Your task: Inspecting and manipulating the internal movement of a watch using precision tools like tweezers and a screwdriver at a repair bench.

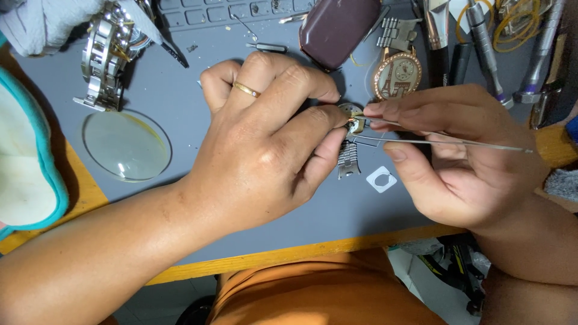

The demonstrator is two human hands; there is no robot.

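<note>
My left hand [271, 138], with a gold ring on one finger, pinches a small round watch case [352, 117] between thumb and fingertips over the grey mat [180, 90]. A short piece of metal bracelet [348, 159] hangs from under the case. My right hand [451, 150] grips thin steel tweezers [433, 135], and their tips touch the side of the watch case. Much of the case is hidden by my left fingers.
A round glass lens [126, 145] lies at the left, below a steel watch [108, 51]. A gold watch with jewelled bezel [396, 75], a dark maroon case [337, 27], several tools [481, 42] and a small white square part [382, 179] are near. A wooden table edge [289, 256] runs along the front.
</note>
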